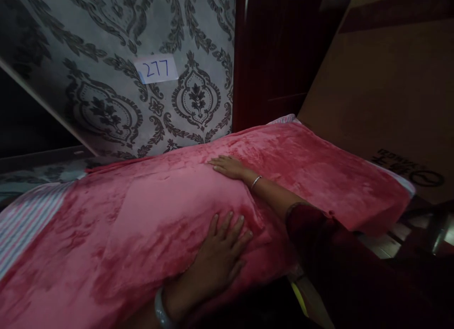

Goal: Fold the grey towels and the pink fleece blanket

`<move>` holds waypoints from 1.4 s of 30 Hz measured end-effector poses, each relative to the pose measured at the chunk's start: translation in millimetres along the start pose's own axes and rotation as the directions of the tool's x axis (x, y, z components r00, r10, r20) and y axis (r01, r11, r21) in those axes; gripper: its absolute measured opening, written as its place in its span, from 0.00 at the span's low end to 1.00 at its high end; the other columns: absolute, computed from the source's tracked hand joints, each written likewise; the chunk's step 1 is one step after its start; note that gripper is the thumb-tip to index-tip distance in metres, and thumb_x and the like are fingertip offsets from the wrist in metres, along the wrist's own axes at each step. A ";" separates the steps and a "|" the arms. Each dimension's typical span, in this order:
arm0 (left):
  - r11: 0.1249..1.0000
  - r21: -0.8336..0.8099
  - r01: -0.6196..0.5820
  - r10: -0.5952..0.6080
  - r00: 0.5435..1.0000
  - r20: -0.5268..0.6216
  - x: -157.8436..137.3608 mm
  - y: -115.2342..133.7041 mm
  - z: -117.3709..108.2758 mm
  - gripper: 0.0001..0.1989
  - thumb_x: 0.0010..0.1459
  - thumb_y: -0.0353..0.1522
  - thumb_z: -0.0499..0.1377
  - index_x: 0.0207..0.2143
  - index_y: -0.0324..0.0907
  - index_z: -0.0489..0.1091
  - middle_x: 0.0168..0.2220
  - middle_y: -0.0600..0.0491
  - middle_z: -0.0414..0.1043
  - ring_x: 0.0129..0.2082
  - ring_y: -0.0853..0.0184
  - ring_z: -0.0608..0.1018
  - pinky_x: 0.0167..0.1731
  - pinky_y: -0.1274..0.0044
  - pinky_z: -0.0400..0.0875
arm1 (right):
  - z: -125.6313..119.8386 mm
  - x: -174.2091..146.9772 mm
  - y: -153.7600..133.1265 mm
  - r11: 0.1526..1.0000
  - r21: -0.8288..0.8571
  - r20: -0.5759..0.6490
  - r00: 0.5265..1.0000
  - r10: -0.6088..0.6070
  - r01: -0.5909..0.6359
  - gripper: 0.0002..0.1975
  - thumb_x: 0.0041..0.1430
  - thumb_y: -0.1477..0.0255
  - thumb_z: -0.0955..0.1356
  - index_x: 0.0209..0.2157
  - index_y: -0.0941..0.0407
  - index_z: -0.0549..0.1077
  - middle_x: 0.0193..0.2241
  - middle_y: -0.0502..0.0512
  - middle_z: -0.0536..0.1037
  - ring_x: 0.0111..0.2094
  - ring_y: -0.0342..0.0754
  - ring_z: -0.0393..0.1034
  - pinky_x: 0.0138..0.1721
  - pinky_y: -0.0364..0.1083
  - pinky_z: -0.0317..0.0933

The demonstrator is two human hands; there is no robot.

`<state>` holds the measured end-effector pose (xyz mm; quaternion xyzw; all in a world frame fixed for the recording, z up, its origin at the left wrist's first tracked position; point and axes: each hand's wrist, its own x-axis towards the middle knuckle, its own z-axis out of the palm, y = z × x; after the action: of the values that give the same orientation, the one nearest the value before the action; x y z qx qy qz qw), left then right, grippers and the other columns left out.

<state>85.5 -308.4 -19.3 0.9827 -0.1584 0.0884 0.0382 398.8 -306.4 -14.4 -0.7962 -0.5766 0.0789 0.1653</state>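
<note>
A pink, plush blanket (298, 154) covers a long flat surface in front of me. On top of it lies a folded pink plush piece (170, 192), lighter in tone, with its right edge loose and wrinkled. My left hand (220, 253), a wide pale bangle at its wrist, rests flat with fingers spread near the front of the folded piece. Farther back, my right hand (230, 167), with a thin silver bracelet, lies flat at the far right edge of the same piece. Neither hand grips anything.
Striped cloth (35, 215) shows under the blanket at the left. Behind stands a patterned wall (198, 97) bearing a paper label (156, 69) marked 277. A dark red door (273, 50) and a large cardboard box (386, 92) stand at the right.
</note>
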 end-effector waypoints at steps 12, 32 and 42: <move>1.000 0.016 -0.025 0.027 0.996 -0.081 0.5 -3.8 -3.2 0.35 0.62 0.37 0.59 0.70 0.51 0.54 0.73 0.47 0.48 0.72 0.48 0.48 0.67 0.50 0.47 | -3.6 -18.6 37.7 0.904 0.395 -0.140 0.962 0.236 -0.165 0.40 0.67 0.45 0.54 0.70 0.56 0.57 0.70 0.56 0.55 0.71 0.51 0.48 0.71 0.54 0.40; 0.657 -0.186 0.731 -0.730 0.554 -0.401 -149.4 -32.8 -49.3 0.28 0.59 0.45 0.57 0.59 0.45 0.70 0.64 0.42 0.64 0.67 0.44 0.61 0.65 0.49 0.52 | 49.3 -243.4 -104.5 0.870 0.468 -0.599 0.668 0.443 -0.158 0.26 0.63 0.50 0.62 0.48 0.55 0.77 0.43 0.61 0.80 0.40 0.55 0.73 0.43 0.53 0.69; 0.251 -0.674 0.695 -0.967 0.155 -0.200 -179.1 -52.6 -56.2 0.21 0.50 0.50 0.59 0.32 0.41 0.72 0.33 0.52 0.71 0.33 0.65 0.72 0.35 0.74 0.67 | 43.8 -234.8 -107.8 0.850 0.482 -0.585 0.643 0.494 -0.215 0.22 0.55 0.52 0.67 0.38 0.56 0.75 0.29 0.56 0.77 0.27 0.49 0.66 0.31 0.48 0.63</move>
<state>-74.3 -198.2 0.1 0.7696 0.4388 0.3123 0.3430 213.1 -490.4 -32.4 -0.8196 -0.2757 -0.0852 0.4949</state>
